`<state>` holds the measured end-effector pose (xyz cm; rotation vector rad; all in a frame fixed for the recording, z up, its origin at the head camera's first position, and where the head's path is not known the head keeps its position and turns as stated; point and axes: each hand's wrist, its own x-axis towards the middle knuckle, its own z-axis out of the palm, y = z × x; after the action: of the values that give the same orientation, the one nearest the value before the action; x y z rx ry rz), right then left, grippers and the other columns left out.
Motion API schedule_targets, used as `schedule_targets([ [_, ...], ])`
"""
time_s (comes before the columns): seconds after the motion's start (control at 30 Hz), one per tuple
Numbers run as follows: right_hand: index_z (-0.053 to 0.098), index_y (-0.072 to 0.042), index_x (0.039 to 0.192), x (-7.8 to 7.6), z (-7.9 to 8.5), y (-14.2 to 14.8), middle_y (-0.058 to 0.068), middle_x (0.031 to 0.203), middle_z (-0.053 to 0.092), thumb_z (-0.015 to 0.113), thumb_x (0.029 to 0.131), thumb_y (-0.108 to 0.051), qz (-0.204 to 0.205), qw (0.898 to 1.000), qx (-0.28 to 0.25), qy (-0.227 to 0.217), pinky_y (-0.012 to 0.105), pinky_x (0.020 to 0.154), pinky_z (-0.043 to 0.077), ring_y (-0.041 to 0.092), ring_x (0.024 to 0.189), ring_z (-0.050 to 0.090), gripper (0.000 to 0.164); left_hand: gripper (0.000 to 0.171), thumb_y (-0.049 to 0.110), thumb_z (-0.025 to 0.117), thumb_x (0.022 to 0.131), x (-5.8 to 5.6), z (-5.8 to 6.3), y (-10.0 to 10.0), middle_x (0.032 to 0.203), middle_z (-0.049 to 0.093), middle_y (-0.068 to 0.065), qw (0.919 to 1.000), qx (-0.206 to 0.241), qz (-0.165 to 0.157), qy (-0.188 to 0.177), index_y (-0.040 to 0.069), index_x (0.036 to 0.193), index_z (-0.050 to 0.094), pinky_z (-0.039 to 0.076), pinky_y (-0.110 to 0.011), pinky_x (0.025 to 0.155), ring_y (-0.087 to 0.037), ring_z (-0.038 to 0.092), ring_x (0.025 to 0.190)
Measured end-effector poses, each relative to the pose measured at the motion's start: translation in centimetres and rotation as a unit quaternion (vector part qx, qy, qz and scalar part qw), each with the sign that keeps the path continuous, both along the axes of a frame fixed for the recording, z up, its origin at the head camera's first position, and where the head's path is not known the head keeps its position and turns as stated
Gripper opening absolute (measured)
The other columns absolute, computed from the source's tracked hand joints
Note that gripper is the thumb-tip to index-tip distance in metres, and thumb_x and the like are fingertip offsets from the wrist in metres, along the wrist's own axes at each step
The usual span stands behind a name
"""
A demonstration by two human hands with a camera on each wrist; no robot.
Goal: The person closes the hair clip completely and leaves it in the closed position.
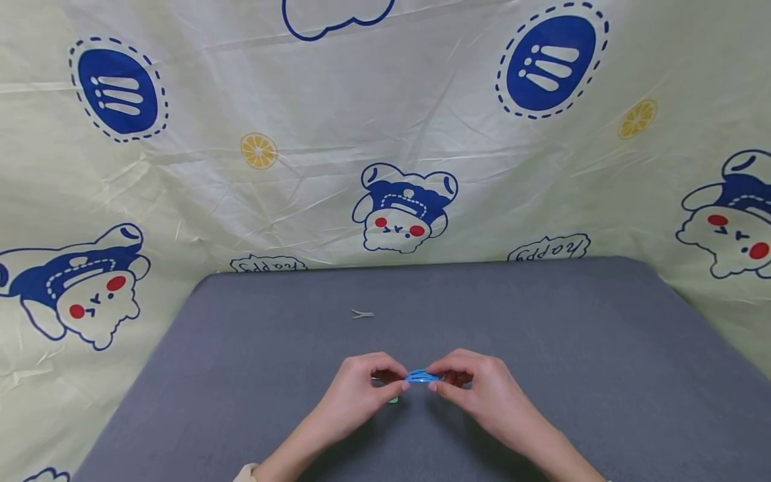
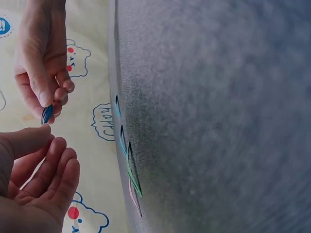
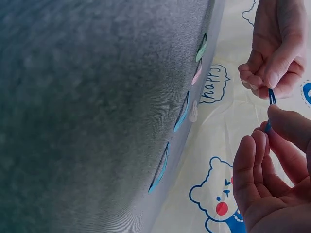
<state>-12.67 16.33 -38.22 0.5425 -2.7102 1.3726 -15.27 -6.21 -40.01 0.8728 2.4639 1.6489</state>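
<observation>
Both hands meet low in the middle of the head view, above the grey table. Between them, held off the surface, is a slim blue snap hair clip. My left hand pinches one end of it with thumb and fingertips. The other end is pinched by my right hand. In the left wrist view the blue clip runs between the two hands' fingertips. Beneath the hands lie more clips: a green one, a pink one and blue ones. The hands partly hide them in the head view.
A pale clip lies farther back on the grey table. Behind the table hangs a cream cloth printed with cartoon bears, and it meets the table's far edge.
</observation>
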Motion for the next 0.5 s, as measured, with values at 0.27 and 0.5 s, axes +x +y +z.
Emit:
schedule_targets([
  [0.27, 0.074, -0.022, 0.094, -0.5, -0.5, 0.3, -0.013, 0.087, 0.064, 0.077, 0.086, -0.014, 0.019, 1.000, 0.013, -0.014, 0.026, 0.067, 0.052, 0.006, 0.073, 0.060, 0.012, 0.006, 0.004, 0.076, 0.085, -0.6, -0.3, 0.2, 0.080, 0.065, 0.010, 0.9994, -0.032, -0.004, -0.011, 0.010, 0.087, 0.074, 0.054, -0.025, 0.069, -0.006, 0.061, 0.070],
  [0.5, 0.074, -0.019, 0.095, -1.0, -1.1, 0.6, -0.014, 0.087, 0.063, 0.077, 0.086, -0.013, 0.050, 0.998, 0.036, -0.002, 0.025, 0.064, 0.051, 0.004, 0.073, 0.058, 0.011, 0.006, 0.006, 0.077, 0.084, -1.1, -0.8, 0.3, 0.079, 0.064, 0.011, 0.9977, -0.065, -0.022, 0.002, 0.011, 0.083, 0.073, 0.051, -0.022, 0.069, -0.003, 0.060, 0.072],
])
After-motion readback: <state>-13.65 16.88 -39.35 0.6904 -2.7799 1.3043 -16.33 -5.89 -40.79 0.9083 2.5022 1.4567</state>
